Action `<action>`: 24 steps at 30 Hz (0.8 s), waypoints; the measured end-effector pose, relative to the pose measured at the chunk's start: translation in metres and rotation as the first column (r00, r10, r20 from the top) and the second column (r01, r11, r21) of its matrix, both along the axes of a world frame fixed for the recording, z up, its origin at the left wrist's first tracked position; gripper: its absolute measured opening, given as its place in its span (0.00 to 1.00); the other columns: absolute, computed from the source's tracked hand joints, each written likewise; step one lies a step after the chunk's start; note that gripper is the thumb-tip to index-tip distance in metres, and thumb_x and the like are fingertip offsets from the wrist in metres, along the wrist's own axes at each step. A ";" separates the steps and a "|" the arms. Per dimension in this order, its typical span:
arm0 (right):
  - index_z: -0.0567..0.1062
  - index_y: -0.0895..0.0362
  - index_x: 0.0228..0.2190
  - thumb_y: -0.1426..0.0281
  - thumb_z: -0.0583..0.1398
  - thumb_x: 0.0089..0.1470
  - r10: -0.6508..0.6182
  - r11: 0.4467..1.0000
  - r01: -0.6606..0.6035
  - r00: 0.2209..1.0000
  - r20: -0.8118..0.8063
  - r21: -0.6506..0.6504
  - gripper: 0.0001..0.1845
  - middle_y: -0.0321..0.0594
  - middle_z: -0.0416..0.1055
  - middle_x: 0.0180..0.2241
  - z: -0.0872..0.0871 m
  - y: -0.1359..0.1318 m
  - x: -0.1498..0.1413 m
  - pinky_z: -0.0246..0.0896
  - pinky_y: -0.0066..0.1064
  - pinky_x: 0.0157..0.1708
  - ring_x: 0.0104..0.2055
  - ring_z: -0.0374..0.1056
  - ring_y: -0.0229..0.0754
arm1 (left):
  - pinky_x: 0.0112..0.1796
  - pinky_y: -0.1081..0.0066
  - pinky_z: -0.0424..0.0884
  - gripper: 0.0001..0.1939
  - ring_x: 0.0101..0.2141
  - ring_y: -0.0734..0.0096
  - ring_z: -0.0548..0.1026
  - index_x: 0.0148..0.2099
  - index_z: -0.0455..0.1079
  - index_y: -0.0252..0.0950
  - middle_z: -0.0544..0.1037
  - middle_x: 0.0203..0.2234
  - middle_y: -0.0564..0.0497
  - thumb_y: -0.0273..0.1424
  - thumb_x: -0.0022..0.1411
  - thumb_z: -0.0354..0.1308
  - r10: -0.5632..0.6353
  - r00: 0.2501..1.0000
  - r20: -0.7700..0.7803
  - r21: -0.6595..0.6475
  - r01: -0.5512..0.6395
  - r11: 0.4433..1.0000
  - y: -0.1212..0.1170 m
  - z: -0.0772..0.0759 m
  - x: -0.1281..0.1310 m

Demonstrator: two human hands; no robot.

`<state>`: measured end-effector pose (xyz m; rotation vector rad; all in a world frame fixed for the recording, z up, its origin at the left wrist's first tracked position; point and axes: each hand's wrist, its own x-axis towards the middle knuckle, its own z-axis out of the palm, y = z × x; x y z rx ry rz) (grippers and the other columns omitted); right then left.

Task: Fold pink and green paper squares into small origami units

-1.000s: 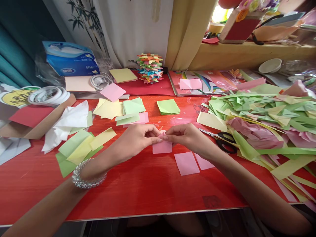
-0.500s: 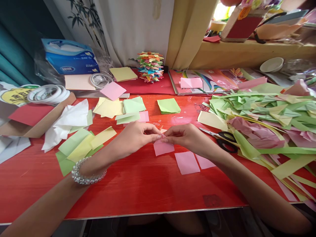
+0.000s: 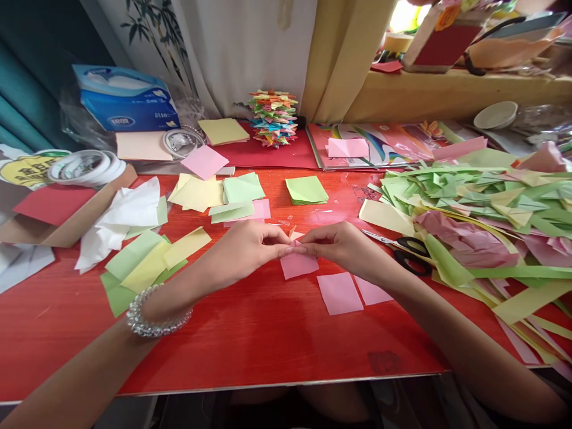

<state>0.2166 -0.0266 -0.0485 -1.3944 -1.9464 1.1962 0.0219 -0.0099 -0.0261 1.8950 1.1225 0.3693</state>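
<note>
Fingers [image 3: 280,252] of left hand [image 3: 241,251] and right hand [image 3: 342,247] clamped on pink paper [image 3: 299,266], more askew than earlier

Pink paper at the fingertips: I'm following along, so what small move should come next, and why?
Probably press the pink paper firmly at its upper end: the left hand and right hand meet there, while its lower part looks flat.
</note>
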 end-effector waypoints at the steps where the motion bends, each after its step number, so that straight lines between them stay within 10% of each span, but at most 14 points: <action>1: 0.78 0.56 0.28 0.52 0.56 0.50 0.000 1.000 0.000 1.000 0.002 -0.005 0.21 0.35 0.64 0.22 0.000 0.000 0.000 0.45 0.26 0.20 0.23 0.52 0.33 | 0.31 0.71 0.63 0.13 0.33 0.66 0.73 0.35 0.75 0.39 0.78 0.30 0.52 0.40 0.58 0.53 0.006 1.000 -0.008 -0.008 -0.006 1.000 0.000 0.000 0.000; 24: 0.75 0.57 0.26 0.56 0.56 0.52 0.116 0.993 -0.116 0.993 -0.002 -0.009 0.18 0.30 0.54 0.19 0.007 -0.004 -0.001 0.39 0.25 0.19 0.22 0.45 0.30 | 0.35 0.72 0.63 0.13 0.35 0.69 0.71 0.36 0.73 0.39 0.76 0.32 0.54 0.40 0.60 0.51 -0.098 0.994 -0.057 -0.077 0.093 0.993 0.006 0.007 -0.002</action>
